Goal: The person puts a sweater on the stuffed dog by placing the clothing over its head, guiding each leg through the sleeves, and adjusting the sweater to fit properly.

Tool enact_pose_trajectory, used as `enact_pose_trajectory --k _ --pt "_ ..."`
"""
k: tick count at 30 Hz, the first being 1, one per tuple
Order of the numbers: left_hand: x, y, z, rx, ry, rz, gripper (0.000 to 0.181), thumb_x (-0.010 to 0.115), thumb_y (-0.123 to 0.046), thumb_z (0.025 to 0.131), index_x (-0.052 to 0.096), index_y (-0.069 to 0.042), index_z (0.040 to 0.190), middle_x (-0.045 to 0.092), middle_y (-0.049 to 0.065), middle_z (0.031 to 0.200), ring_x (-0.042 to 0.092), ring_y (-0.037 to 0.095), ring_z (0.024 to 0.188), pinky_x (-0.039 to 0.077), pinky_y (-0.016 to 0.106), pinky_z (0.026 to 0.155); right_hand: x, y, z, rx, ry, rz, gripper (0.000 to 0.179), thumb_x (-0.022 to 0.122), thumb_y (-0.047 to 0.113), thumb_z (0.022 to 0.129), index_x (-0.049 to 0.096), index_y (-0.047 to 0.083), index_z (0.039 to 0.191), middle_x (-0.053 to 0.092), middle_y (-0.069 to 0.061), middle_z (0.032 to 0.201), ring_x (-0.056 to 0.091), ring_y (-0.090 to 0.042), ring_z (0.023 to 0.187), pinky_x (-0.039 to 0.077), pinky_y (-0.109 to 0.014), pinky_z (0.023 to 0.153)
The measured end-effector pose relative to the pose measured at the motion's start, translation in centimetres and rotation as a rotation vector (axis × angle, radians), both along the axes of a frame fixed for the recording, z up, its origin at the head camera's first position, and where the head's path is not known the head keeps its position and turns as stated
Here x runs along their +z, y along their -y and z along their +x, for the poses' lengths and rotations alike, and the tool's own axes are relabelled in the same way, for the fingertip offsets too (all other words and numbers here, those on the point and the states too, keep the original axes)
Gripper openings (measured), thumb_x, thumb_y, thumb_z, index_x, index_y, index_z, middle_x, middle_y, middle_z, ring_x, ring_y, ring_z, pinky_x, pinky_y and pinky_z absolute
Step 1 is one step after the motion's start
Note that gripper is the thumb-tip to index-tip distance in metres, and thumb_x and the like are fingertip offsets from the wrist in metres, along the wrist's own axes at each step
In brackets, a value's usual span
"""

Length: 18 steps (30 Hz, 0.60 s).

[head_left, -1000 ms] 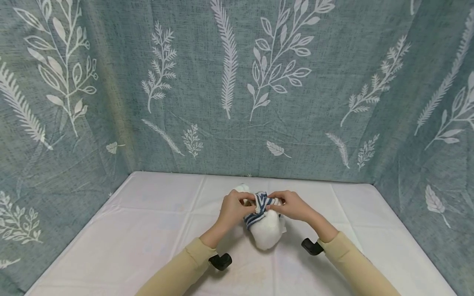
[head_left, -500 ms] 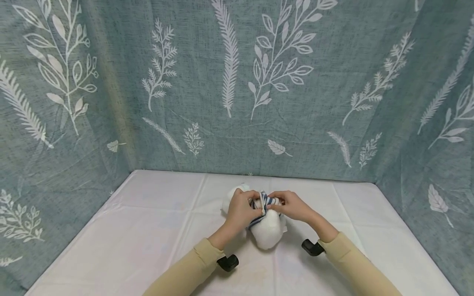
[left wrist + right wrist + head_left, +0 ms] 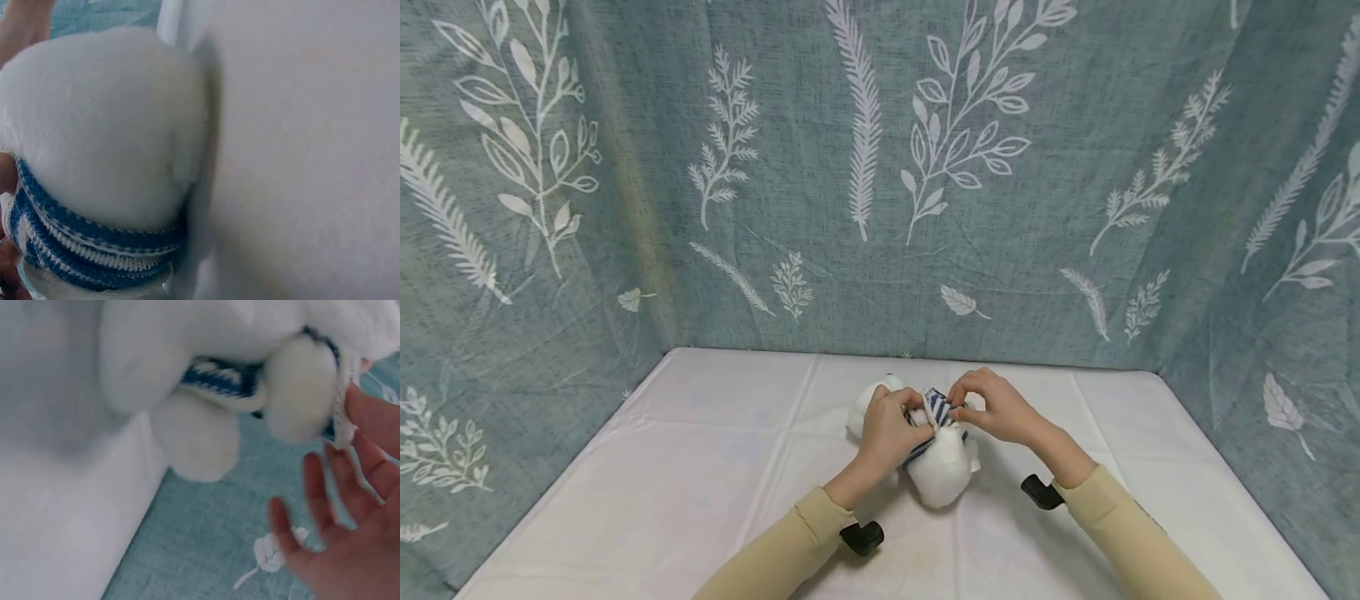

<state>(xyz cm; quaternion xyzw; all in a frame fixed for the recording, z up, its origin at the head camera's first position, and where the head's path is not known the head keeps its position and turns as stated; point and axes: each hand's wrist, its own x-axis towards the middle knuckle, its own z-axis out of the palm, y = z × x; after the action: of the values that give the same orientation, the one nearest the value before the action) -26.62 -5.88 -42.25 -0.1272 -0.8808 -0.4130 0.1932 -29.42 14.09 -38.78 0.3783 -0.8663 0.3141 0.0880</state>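
A white plush toy (image 3: 942, 477) lies on the table wearing a blue-and-white striped knit sweater (image 3: 942, 407). My left hand (image 3: 891, 427) pinches the sweater's light edge between thumb and forefinger, reaching over the toy's middle. On the other side, my right hand (image 3: 996, 407) holds the sweater with thumb and forefinger tips. The right wrist view has that hand's thumb on the cream trim beside a round white paw (image 3: 300, 394), its other fingers spread. The sweater's striped band (image 3: 106, 250) wraps the toy's body in the left wrist view. Part of the toy is hidden behind my left hand.
A white cloth covers the table (image 3: 760, 500). Teal curtains (image 3: 820, 192) with white leaf prints hang behind the table and along both sides. A black wrist mount (image 3: 861, 537) sits under the left sleeve and another black mount (image 3: 1042, 492) under the right.
My left hand has moved right along the sweater, uncovering more of the toy's far end. My right hand has lifted slightly, with its thumb and forefinger wider apart.
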Motion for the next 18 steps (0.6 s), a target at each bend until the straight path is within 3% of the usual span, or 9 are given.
enact_pose_trajectory --k 3,7,12,18 --pt "-0.1 0.0 0.0 0.0 -0.003 0.014 0.018 0.078 -0.013 0.067 0.069 -0.013 0.083 0.064 0.0 0.078 0.039 0.011 0.072 0.038 0.023 0.063 -0.2 -0.5 -0.1 0.022 -0.064 0.06 0.007 0.066 0.017 0.089 0.059 0.017 0.088 0.061 0.004 0.091 0.052 -0.017 0.088 0.046 -0.035 0.079" --pt "-0.4 0.0 0.0 -0.015 -0.006 0.052 0.015 0.076 -0.012 0.067 0.068 -0.016 0.08 0.062 -0.002 0.076 0.04 0.011 0.071 0.037 0.023 0.061 -0.7 -1.1 0.0 -0.014 -0.086 0.144 0.008 0.062 0.017 0.092 0.055 0.015 0.089 0.056 0.003 0.088 0.047 -0.01 0.08 0.046 -0.028 0.07" --pt "-1.1 0.3 0.0 -0.019 0.011 0.149 0.015 0.077 -0.012 0.067 0.068 -0.02 0.076 0.058 -0.003 0.074 0.041 0.011 0.068 0.037 0.024 0.059 -1.3 -1.8 0.2 -0.019 -0.033 0.215 0.008 0.06 0.018 0.094 0.052 0.016 0.09 0.055 0.003 0.089 0.041 -0.007 0.074 0.04 -0.024 0.065" --pt "-1.7 0.9 -0.3 -0.081 0.066 0.342 0.013 0.074 -0.006 0.07 0.068 -0.017 0.074 0.059 -0.002 0.066 0.04 0.008 0.056 0.035 0.02 0.053 -2.6 -2.3 0.0 -0.01 0.001 0.187 0.01 0.057 0.021 0.095 0.05 0.016 0.089 0.058 0.002 0.092 0.043 -0.007 0.075 0.039 -0.024 0.064"
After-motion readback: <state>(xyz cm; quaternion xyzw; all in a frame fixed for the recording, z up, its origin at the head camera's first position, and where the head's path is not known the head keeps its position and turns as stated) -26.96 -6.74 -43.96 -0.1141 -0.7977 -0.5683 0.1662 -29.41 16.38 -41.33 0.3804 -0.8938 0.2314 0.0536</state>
